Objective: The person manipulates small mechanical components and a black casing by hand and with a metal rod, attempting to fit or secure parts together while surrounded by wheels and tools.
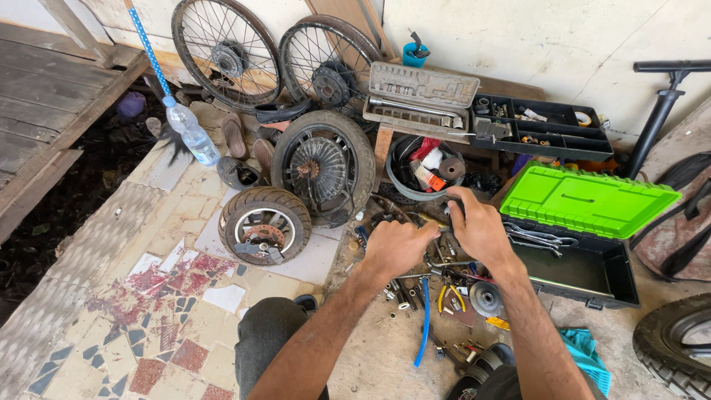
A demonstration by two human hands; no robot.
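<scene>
A: Which are the largest items shown?

B: Two spoked wheels (226, 52) lean on the far wall. In front of them a tyred wheel (320, 167) stands upright, with a small wheel (264, 224) lying flat on the tiled floor (111, 296) just left and nearer. At right an open black toolbox with a green lid (585, 200) holds wrenches; behind it sit a socket set case (418, 96) and a black parts tray (548, 126).

A: And the hands?

B: Both reach over a scatter of small tools (437, 289) on the floor, between the tyred wheel and the toolbox. The left hand (398, 248) is curled into a loose fist, knuckles up; what it grips cannot be told. The right hand (478, 226), just beside it, has its fingers bent downward, pressed on a small metal part that is mostly hidden.

A: Smaller details?

B: A blue hose (424, 326) and yellow-handled pliers (450, 296) lie near the wrists; a water bottle (190, 133) stands far left.
</scene>
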